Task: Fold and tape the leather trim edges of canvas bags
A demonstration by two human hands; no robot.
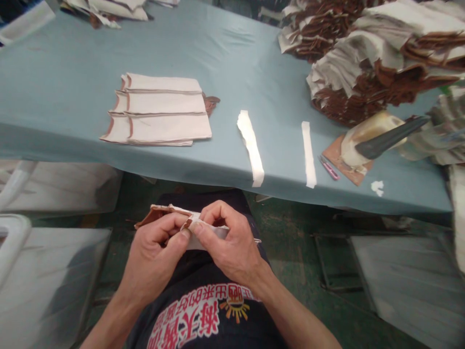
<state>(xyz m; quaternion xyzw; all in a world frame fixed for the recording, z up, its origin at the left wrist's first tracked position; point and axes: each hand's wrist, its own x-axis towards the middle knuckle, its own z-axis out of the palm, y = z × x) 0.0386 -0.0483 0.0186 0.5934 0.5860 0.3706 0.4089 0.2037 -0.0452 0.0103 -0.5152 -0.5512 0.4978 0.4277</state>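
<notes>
Above my lap, both hands pinch a small white fabric piece (194, 242) with a brown lining. My left hand (154, 249) grips it from the left, thumb and forefinger closed at its upper edge. My right hand (232, 240) holds the same edge from the right, its thumb pressed close to the left thumb. A brown flap (154, 215) of the piece sticks out past my left fingers. Much of the piece is hidden behind the hands. On the table ahead lies a row of stacked white fabric pieces (167, 104) with brown edges.
The blue-covered table (236, 58) spans the view. On it are two white strips (250, 145), (308, 155), pink thread snips (329, 168), and a cream container with a dark handle (370, 138) on a brown square. Large fabric heaps (363, 72) fill the right; pale bins stand below.
</notes>
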